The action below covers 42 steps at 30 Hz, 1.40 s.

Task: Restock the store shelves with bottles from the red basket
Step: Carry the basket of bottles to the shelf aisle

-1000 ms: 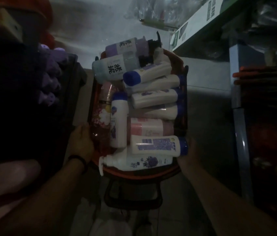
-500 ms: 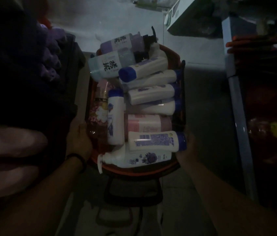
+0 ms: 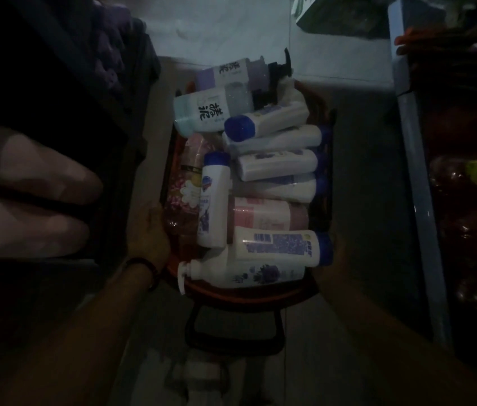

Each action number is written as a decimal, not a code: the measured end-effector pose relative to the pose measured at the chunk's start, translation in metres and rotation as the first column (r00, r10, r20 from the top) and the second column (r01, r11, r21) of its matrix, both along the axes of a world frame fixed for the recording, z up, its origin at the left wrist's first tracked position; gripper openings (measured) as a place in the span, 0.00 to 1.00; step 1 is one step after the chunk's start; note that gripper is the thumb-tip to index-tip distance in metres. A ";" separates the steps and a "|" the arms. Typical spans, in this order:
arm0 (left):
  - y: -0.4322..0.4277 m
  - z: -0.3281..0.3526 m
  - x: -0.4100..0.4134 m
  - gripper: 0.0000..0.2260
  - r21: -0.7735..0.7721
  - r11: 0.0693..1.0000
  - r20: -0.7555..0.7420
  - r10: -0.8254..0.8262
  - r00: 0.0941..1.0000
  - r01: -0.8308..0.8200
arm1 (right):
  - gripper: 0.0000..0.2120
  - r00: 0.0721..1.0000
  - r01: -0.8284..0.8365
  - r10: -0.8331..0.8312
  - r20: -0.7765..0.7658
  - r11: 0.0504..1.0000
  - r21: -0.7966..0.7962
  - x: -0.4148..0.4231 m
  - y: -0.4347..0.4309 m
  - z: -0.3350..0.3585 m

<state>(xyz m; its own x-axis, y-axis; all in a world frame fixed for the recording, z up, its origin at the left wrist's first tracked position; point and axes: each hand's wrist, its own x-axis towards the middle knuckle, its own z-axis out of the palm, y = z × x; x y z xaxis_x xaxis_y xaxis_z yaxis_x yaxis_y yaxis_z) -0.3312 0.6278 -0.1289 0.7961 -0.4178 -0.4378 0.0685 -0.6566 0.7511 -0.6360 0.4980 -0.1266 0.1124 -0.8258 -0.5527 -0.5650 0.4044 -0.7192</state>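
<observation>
Your left hand (image 3: 148, 238) clasps the basket (image 3: 246, 292) at its left wall, with the fingers tucked under and out of sight. Your right hand (image 3: 337, 259) lies against the right wall, but the light is too poor to tell whether it grasps or only props. That is the first risk: if the right side is merely propped, a heaped load like this can tip the basket that way. The handle (image 3: 231, 344) hangs loose below the near rim, unused, so all the weight sits on your two side holds.

The bottles are all in the basket, piled above its rim, and none is shelved yet. Nearest you, the pump bottle (image 3: 246, 272) lies across the near end with its pump head at the rim's left corner, where a bump from your wrist could roll it out. The capped bottle (image 3: 278, 247) rests on top of it, its blue cap just beside your right hand, and would likely go with it.

Further off, the white bottles (image 3: 278, 164) lean on one another, so pulling one from below probably shifts the rest. At the far end the teal bottle (image 3: 211, 112) and purple bottle (image 3: 231, 73) sit highest and overhang the far rim. Any forward tilt could send them to the floor (image 3: 357, 142).

The shelf (image 3: 416, 177) stands near on your right, and in this gloom the basket could catch its edge.
</observation>
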 end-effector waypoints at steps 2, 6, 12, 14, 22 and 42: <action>0.016 0.003 -0.011 0.17 -0.016 1.000 0.012 0.007 1.000 -0.007 | 0.24 0.999 -0.038 0.038 -0.021 0.999 -0.011 -0.010 0.015 -0.004; 0.056 0.002 -0.031 0.18 0.010 1.000 0.061 0.009 0.998 -0.009 | 0.09 0.999 -0.037 0.037 0.009 0.998 -0.044 -0.029 0.040 -0.007; 0.116 0.002 -0.071 0.17 0.016 0.999 0.076 0.049 0.996 -0.050 | 0.08 0.999 -0.037 0.038 0.035 0.999 -0.024 -0.060 0.092 -0.010; 0.134 -0.001 -0.078 0.17 0.040 0.998 0.089 0.035 0.995 -0.038 | 0.08 0.999 -0.019 0.020 0.049 1.000 -0.004 -0.068 0.107 -0.011; 0.190 -0.001 -0.107 0.17 0.064 0.997 0.131 -0.048 0.990 0.040 | 0.07 0.997 0.001 0.002 0.076 0.999 -0.045 -0.106 0.181 -0.005; 0.390 0.007 -0.214 0.07 0.265 0.954 0.330 -0.228 0.916 0.142 | 0.08 0.988 0.141 -0.142 0.062 0.990 0.014 -0.190 0.360 -0.020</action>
